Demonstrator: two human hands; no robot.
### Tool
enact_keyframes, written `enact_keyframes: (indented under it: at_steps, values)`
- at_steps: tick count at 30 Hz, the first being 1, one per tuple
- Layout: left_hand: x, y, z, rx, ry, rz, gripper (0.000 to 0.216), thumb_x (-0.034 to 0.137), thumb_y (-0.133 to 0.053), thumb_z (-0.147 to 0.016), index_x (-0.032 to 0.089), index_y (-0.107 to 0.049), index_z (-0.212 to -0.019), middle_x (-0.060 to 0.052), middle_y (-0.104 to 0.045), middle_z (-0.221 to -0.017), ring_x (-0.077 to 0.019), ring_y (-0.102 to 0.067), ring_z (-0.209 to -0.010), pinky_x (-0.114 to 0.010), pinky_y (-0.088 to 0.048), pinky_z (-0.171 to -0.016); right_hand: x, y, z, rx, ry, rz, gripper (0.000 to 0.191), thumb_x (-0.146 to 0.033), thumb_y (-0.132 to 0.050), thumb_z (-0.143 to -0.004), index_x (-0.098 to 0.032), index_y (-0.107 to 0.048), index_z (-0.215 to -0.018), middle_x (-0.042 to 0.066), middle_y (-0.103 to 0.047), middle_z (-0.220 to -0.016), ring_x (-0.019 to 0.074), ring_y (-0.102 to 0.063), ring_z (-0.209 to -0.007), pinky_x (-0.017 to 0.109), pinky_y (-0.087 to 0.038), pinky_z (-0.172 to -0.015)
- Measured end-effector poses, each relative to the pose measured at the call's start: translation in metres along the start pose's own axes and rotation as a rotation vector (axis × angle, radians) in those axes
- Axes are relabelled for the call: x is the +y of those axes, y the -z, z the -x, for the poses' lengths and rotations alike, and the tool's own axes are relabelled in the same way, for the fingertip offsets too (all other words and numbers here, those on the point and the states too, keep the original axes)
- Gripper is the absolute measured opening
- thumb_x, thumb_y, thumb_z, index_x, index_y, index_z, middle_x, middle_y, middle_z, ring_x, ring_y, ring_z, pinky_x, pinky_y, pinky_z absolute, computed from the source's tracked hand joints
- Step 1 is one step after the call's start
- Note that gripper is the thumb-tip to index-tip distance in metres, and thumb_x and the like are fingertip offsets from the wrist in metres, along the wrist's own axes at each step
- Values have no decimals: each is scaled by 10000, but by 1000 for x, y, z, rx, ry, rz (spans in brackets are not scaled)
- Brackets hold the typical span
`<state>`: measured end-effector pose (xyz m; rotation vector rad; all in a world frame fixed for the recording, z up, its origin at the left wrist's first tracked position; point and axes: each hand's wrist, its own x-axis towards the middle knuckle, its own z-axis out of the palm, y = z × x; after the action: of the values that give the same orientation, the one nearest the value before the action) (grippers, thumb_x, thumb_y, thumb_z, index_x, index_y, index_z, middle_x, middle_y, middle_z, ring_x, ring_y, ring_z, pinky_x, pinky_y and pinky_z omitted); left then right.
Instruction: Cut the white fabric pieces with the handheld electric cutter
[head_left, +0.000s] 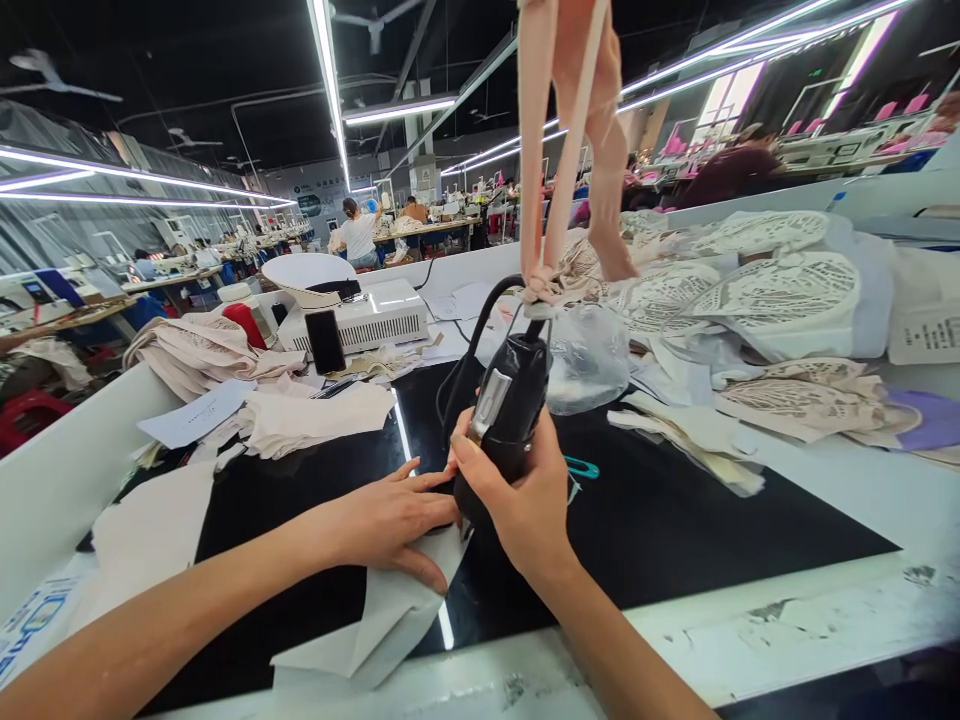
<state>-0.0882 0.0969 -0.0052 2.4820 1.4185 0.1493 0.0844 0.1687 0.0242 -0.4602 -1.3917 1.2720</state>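
Right hand (525, 500) wrapped tight around black corded handheld cutter (506, 410), upright; left hand (390, 520) open, flat on white fabric piece (375, 630).

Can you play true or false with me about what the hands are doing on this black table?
1. The right hand grips a black tool. True.
2. The left hand is up in the air. False: it lies flat on a pale fabric piece.
3. The black tool has a cord. True.
4. A green bottle stands by the white machine. False: the bottle there is red.
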Motion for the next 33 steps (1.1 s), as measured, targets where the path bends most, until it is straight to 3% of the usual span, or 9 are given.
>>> enact_keyframes:
  at_steps: [4,10,14,17,26,33]
  values:
    - [0,1,-1,-23,11,-17,450,389,-883,-980,176,-685,-1323,-146,-669,-1517,-411,-396,-1627,-773,-283,-1329,1,-6,2,-27,5,-2,323,-411,-798,-804,-264,-595,-1008,-47,-660,-818,171,-625,-682,342,-585,-657]
    - [0,3,-3,-34,48,-6,695,424,-922,-940,185,-603,-1510,-204,-642,-1541,-449,-508,-1542,-759,-437,-1246,5,-9,5,-50,-10,-24,367,-427,-805,-805,-266,-611,-1072,-27,-671,-886,182,-640,-728,357,-591,-680]
    - [2,8,-4,-64,73,54,572,417,-933,-933,223,-660,-1397,-172,-599,-1596,-427,-412,-1612,-771,-299,-1325,1,-2,2,-47,27,-16,354,-428,-813,-818,-271,-605,-1058,-40,-671,-842,164,-632,-661,335,-582,-643]
    - [6,13,-5,-83,111,132,468,373,-958,-911,254,-673,-1263,-105,-662,-1514,-407,-403,-1622,-828,-211,-1326,1,5,-4,5,49,-17,363,-435,-820,-823,-276,-590,-1053,-42,-687,-818,164,-638,-623,324,-582,-600]
    - [7,16,-7,-96,150,175,468,320,-994,-870,259,-660,-1192,-74,-672,-1462,-382,-443,-1599,-831,-179,-1325,4,6,-6,37,68,-26,360,-406,-825,-811,-278,-584,-1046,-53,-705,-784,153,-650,-585,302,-584,-576]
    - [3,11,-7,-83,139,173,447,484,-937,-921,278,-671,-1215,-98,-648,-1474,-393,-485,-1564,-818,-181,-1331,5,6,-4,41,64,30,342,-417,-808,-813,-274,-583,-1028,-50,-685,-784,163,-644,-603,325,-584,-587]
